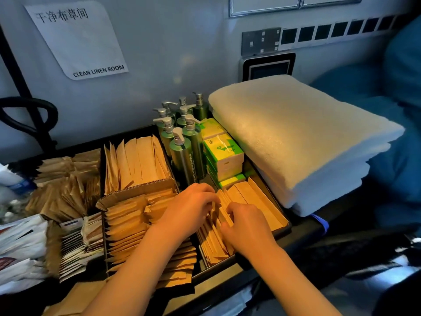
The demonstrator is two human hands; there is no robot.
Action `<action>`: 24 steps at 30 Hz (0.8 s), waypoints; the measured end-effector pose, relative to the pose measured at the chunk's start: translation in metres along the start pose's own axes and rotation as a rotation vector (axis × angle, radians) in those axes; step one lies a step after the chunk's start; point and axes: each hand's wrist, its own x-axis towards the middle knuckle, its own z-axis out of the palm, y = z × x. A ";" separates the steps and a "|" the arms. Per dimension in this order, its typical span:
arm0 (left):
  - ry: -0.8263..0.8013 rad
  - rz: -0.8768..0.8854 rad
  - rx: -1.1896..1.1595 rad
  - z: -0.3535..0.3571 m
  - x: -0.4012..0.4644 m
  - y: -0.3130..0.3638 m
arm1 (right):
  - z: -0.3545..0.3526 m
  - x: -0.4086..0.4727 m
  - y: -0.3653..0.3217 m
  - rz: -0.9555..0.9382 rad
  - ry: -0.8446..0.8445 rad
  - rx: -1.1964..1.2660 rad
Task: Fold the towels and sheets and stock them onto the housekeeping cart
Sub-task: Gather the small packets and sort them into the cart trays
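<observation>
Lying to the right of and beyond both hands, the stack of folded white towels is seen on the right end of the housekeeping cart, its long axis running from the far left towards the near right, with the folded edges facing the near side. The right hand is the nearer of the two to that stack, though well apart from it; its fingers are curled onto a row of brown paper packets standing in the rightmost tray compartment. The left hand is set just beside it, fingers bent and pressed into the same row, so that the packets are being parted or squared between the two hands; whether any single packet is pinched cannot be told. No sheet is seen. Behind the hands, green pump bottles and green-and-white tissue boxes stand between the packets and the towels, the boxes touching or just beside the stack. Other compartments to the left are filled with more brown sachets. A grey wall bears a sign reading CLEAN LINEN ROOM, and dark blue fabric is heaped at the far right.
</observation>
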 end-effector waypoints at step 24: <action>-0.044 0.025 0.022 0.023 -0.004 -0.011 | 0.005 -0.003 0.002 0.035 -0.072 0.111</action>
